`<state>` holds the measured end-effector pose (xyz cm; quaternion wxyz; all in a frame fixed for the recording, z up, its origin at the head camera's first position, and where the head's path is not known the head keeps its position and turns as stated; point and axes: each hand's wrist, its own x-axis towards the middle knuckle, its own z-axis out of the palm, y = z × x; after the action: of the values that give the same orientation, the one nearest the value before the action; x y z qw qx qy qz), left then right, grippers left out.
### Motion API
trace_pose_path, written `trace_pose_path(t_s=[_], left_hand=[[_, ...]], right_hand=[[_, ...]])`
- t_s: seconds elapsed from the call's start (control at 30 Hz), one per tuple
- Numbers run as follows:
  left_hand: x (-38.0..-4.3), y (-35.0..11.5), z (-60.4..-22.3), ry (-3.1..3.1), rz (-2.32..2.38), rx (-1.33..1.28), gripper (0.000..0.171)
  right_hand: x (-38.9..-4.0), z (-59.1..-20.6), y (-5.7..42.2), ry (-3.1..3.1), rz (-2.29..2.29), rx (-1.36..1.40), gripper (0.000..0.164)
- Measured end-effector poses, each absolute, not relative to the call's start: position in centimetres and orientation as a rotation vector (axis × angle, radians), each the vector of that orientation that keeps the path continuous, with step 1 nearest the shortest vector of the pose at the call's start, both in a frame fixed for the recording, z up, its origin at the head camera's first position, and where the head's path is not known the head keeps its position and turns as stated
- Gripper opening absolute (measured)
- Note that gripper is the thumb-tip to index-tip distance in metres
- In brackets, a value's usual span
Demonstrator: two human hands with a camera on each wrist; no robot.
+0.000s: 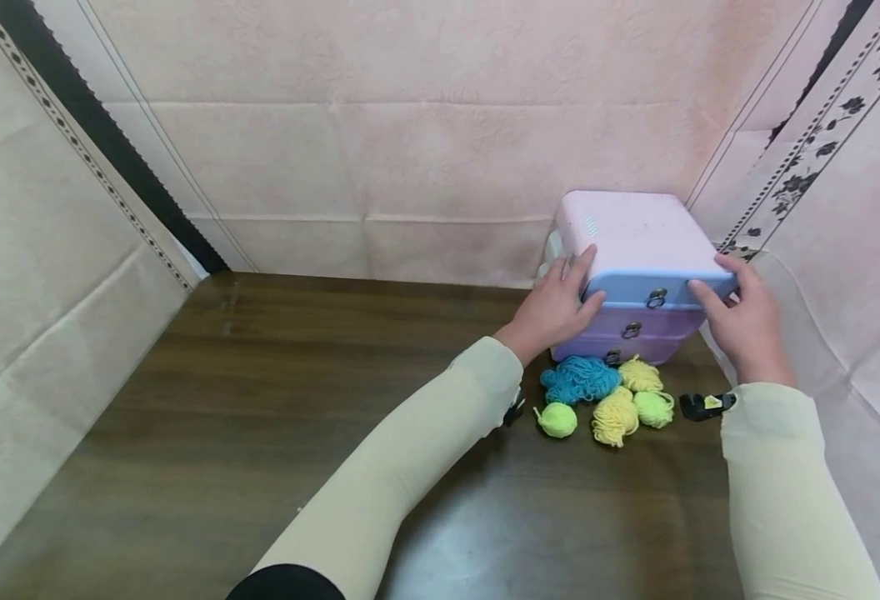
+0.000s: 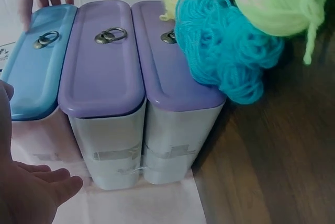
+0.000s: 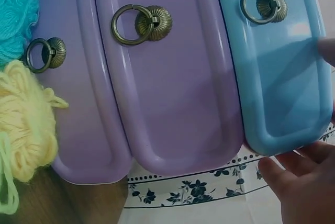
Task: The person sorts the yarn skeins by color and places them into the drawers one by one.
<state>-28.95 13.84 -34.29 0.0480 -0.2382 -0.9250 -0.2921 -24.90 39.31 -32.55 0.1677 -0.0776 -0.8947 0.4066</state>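
Observation:
A small chest of drawers [image 1: 638,225] stands against the back cloth, with a pale pink top. Its top drawer [image 1: 627,289] has a blue front, and two purple drawers [image 3: 172,88] lie below; each front carries a metal ring pull [image 3: 264,7]. My left hand [image 1: 556,308] is at the chest's left side, fingers spread, thumb beside the blue front's edge. At the right end, my right hand [image 1: 747,321] rests its thumb on the blue front, fingers along the side. Below the drawers lie a blue yarn bundle [image 1: 579,380], yellow yarn [image 1: 616,417] and green yarn balls [image 1: 557,420].
The chest stands on a brown wooden table [image 1: 297,400]. Pale cloth [image 1: 335,150] hangs behind it, and patterned cloth [image 1: 845,275] stands close on its right. A wrist camera [image 1: 706,407] sits at my right cuff, near the yarn.

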Motion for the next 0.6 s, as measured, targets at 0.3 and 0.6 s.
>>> trace_pose_path(t_s=[0.3,0.6], left_hand=[[-28.6,14.6,-34.0,-2.798,-1.0,-0.776,0.058],[-28.2,15.0,-33.4,-2.804,-1.045,-0.723,0.054]], right_hand=[[-24.9,-33.3,39.2,-2.477,1.311,-0.227,0.066],[-25.2,-33.6,39.2,-2.416,1.398,-0.218,0.066]])
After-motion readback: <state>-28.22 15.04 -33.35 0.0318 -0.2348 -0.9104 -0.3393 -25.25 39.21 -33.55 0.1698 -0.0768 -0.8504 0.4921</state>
